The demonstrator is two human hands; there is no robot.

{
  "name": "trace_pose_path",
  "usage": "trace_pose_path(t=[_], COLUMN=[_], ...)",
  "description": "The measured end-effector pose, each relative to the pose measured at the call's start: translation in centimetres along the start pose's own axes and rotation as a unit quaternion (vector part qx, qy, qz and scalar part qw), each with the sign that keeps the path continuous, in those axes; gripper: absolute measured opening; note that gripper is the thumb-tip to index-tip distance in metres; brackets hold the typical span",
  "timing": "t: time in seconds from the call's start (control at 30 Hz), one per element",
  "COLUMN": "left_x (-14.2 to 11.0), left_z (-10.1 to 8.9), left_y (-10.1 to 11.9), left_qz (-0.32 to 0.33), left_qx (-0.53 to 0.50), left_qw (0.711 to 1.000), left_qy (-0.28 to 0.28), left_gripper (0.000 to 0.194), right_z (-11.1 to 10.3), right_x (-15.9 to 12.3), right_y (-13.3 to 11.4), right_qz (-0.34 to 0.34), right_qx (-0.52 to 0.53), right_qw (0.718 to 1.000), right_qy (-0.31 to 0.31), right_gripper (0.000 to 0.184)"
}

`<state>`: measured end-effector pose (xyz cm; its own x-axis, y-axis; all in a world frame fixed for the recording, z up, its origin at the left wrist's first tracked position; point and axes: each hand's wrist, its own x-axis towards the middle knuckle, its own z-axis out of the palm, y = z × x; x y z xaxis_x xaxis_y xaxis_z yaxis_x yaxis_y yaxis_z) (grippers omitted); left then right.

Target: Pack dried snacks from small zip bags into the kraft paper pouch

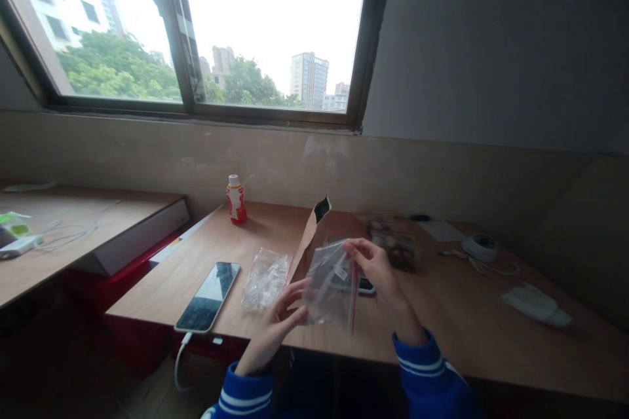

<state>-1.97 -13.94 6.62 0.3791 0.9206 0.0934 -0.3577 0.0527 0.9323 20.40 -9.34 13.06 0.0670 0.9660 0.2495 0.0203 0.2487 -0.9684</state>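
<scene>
Both of my hands hold a small clear zip bag with a red seal strip, raised above the near edge of the wooden desk. My left hand pinches the bag's lower left corner. My right hand grips its upper right edge with fingers closed. Something small and dark shows inside the bag. A brown paper envelope stands tilted just behind the bag. A crumpled clear plastic bag lies on the desk to the left.
A smartphone lies face up at the desk's left, its cable hanging off the edge. A small red-and-white bottle stands at the back. Dark packets, a white round device with cord and a white cloth lie right. Another desk stands left.
</scene>
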Motion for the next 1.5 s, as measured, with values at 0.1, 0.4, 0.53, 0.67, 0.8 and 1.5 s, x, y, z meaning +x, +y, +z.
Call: trace_pose_path(t=[0.1,0.4,0.53,0.67,0.8,1.5], left_x=[-0.3,1.0,0.6,0.6,3.4,-0.1], left_z=[-0.3,1.6,0.2,-3.5,-7.0,-16.1], left_y=[0.4,0.2,0.5,1.1,2.1,3.2], left_qz=[-0.011,0.089,0.112,0.066,0.018,-0.238], left_qx=[0.004,0.074,0.121,0.155,0.266,0.65], left_qw=[1.0,0.957,0.937,0.911,0.873,0.604], left_qy=[0.021,0.265,0.309,0.377,0.409,0.394], left_gripper=[0.041,0.04,0.042,0.048,0.042,0.087], right_z=[0.8,3.0,3.0,1.2,-1.9,-21.2], right_x=[-0.7,-2.5,-2.5,-2.3,-2.4,8.6], right_y=[-0.3,1.7,2.8,3.4,3.4,15.4], right_qz=[-0.017,0.0,0.059,0.07,0.074,-0.021], right_qx=[-0.005,-0.043,-0.049,-0.066,-0.105,-0.535], right_qw=[0.999,0.985,0.979,0.984,0.986,0.829], right_qy=[-0.044,-0.167,-0.187,-0.152,-0.103,0.165], right_gripper=[0.032,0.036,0.04,0.045,0.044,0.042])
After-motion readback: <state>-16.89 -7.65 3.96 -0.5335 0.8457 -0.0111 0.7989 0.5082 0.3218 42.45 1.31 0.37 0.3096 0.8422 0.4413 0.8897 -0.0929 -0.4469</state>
